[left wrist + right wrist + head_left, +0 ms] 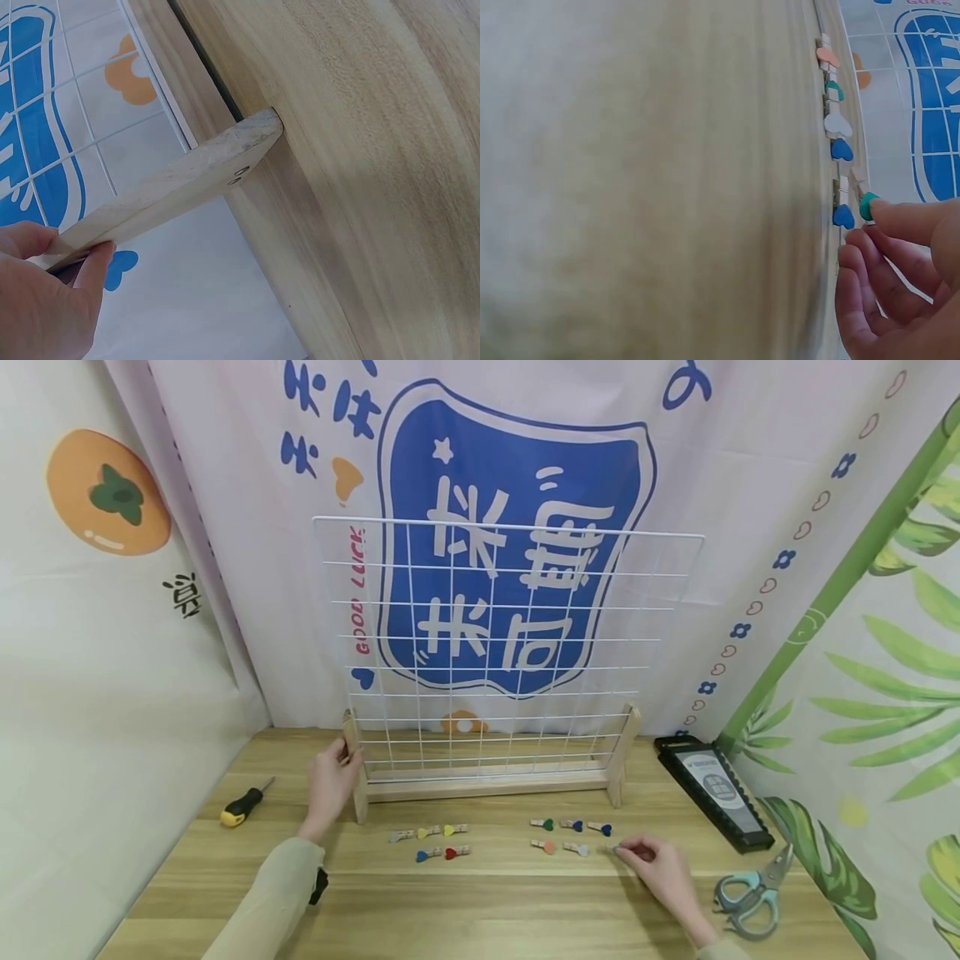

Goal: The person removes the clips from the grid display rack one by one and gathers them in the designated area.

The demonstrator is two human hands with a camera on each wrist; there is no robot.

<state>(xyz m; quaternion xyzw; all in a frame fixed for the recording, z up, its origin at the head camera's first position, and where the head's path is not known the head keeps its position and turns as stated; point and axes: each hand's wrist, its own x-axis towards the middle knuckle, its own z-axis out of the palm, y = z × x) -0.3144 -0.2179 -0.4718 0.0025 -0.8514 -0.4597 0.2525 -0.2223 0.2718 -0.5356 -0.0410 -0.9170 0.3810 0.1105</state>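
A white wire grid [510, 527] stands upright in a wooden base [487, 789]. My left hand [330, 783] grips the base's left wooden upright [165, 184] between thumb and fingers. At the right, my right hand [663, 870] pinches a small wooden clothespin with a green heart [868, 206] by its heart end, just above the table. Near it lie heart clothespins, among them an orange one [548, 847], a white one [580, 850], a green one [547, 824] and two dark blue ones. Another group to the left includes a red one [452, 853] and a blue one [422, 856].
A yellow-and-black screwdriver [242, 807] lies at the left. Scissors with light blue handles [750, 902] rest at the right front, and a black case with a label [712, 789] lies behind them. A printed cloth [270, 610] hangs behind the grid.
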